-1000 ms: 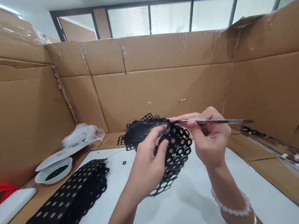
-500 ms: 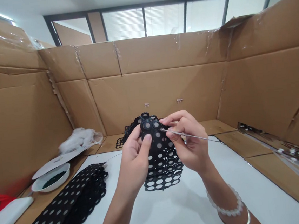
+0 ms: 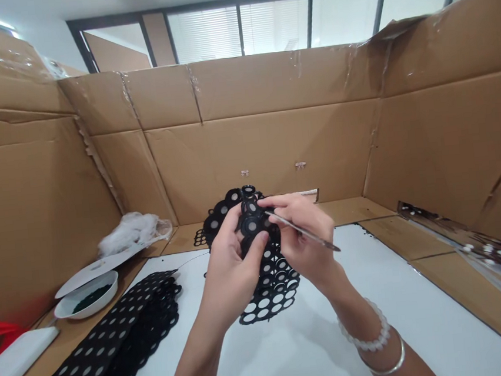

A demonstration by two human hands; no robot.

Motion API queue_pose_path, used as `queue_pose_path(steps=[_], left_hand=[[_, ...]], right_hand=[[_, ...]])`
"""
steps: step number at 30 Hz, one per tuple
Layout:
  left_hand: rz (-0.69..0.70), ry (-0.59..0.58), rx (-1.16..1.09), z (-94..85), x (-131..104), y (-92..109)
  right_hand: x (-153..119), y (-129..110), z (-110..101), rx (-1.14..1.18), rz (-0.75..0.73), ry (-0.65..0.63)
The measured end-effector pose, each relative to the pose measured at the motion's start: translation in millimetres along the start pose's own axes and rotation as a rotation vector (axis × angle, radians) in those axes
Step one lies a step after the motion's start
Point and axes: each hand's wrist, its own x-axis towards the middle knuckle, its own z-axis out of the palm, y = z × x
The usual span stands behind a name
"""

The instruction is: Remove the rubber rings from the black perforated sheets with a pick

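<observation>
My left hand (image 3: 235, 266) is closed on a black mesh of joined rings (image 3: 266, 307), pinching it between thumb and fingers near its upper part. The mesh hangs in front of me, its lower edge above the white board. My right hand (image 3: 306, 239) holds a slim silver crochet hook (image 3: 306, 234), whose blunt end points down to the right. The hook's tip meets the rings beside my left thumb; the exact contact is too small to make out. My right index finger touches the upper rings.
A folded black strip with pale dots (image 3: 85, 357) lies on the left of the white board (image 3: 378, 317). Beyond it are a white bowl (image 3: 110, 293) with dark green bits, a white disc (image 3: 86, 276) and a plastic bag (image 3: 133, 232). Cardboard walls (image 3: 272, 138) enclose the place.
My right hand has moved left and slightly down, and the hook now slopes more steeply. The ring mesh has turned in my left hand, with other rings facing me.
</observation>
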Motion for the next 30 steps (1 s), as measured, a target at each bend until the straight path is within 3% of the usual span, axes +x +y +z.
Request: queue_pose_path(steps=[5,9,13,18,25,30], left_hand=[[-0.034,-0.11,0.138,-5.0,3,-4],[-0.136,-0.115,0.168,-10.2,2,-2],[-0.113,0.004,-0.027,-15.3,2,4],[-0.128,0.038,-0.177,-18.7,3,6],[-0.111,-0.01,-0.186,-19.6,4,3],[0.001,-0.068,-0.061,-19.2,2,5]], right_hand=[[-2,6,-9,-0.015,0.11,0.136],[2,2,-12,0.038,0.144,0.065],[7,-7,-13,0.15,0.077,-0.055],[8,-10,-12,0.168,0.029,-0.134],[8,-6,-9,0.16,0.02,-0.148],[7,-8,-6,-0.017,-0.082,-0.111]])
